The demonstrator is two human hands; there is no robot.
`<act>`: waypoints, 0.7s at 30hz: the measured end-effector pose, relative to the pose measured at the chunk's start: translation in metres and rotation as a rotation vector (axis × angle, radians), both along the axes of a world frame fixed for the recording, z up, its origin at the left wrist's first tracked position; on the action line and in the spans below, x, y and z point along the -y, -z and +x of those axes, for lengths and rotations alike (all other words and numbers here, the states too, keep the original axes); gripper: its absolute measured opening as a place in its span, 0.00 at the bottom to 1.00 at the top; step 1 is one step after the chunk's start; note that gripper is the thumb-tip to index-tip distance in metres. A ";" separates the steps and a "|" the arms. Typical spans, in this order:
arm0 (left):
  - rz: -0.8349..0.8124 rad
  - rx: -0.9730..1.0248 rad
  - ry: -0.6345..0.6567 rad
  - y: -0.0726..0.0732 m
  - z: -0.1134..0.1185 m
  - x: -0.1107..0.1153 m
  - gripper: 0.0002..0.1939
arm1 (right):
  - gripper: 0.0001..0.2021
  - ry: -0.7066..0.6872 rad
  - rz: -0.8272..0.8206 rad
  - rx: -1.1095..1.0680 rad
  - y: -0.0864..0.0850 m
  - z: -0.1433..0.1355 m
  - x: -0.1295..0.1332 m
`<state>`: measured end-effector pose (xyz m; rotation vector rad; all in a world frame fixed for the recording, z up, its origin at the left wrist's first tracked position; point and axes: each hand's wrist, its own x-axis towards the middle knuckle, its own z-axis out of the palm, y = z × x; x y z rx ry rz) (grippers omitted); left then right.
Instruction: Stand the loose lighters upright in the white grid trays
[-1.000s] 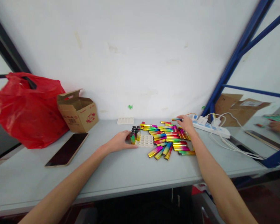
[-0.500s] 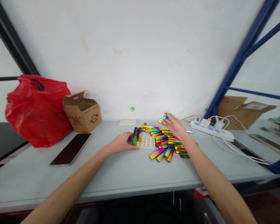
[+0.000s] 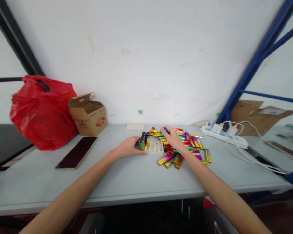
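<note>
A white tray with rows of round holes lies on the table in front of me. At its left end stand several shiny lighters, upright with black tops. My left hand is closed around that end, thumb along the front edge and the other fingers partly hidden behind. Just behind the tray's right side, my right hand pinches a blue lighter, mostly covered by the fingers. Below that hand and to the right spreads a loose pile of multicoloured metallic lighters, partly hidden by my forearm.
Another white tray lies against the wall. To the left are a phone, an opened cardboard box and a red plastic bag. A power strip with cables lies at right, near a blue metal frame.
My right hand has come left and lower, from above the pile towards the tray, carrying the lighter. The left hand keeps its place at the tray. The camera view has shifted slightly.
</note>
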<state>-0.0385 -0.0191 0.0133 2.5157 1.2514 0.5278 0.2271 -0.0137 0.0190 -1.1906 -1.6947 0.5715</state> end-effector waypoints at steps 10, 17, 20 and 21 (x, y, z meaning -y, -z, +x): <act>0.005 -0.003 0.000 0.001 0.000 0.000 0.33 | 0.17 0.008 0.041 0.066 0.004 -0.018 0.012; 0.002 0.004 0.011 0.002 -0.001 -0.001 0.34 | 0.20 -0.073 0.047 0.050 -0.002 -0.018 0.021; -0.004 0.009 0.003 0.002 -0.001 -0.001 0.33 | 0.18 -0.180 0.060 0.103 -0.002 -0.017 0.023; -0.003 0.012 0.004 0.002 -0.001 -0.001 0.33 | 0.18 -0.191 0.115 0.150 -0.002 -0.016 0.023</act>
